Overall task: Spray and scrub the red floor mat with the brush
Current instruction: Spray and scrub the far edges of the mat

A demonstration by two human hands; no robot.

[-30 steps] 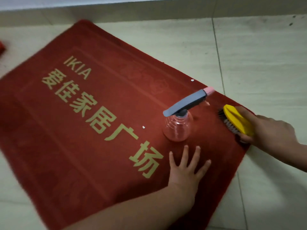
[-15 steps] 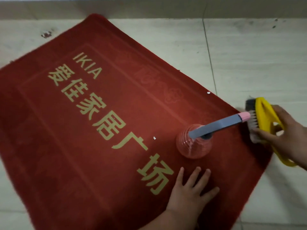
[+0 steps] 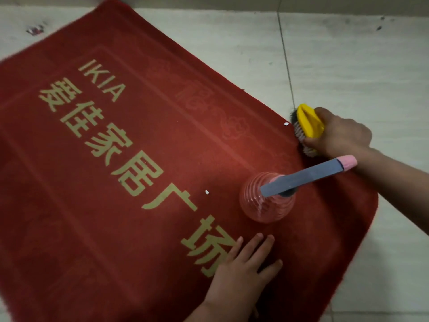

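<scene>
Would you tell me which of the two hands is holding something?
The right hand grips the yellow brush; the left hand lies flat on the red mat, holding nothing.

Mat [image 3: 69,205] cut off left (bottom too).

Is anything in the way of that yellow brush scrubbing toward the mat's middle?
Yes: the spray bottle stands on the mat close by the brush, which the right hand grips at the edge. The left hand lies flat nearby.
</scene>
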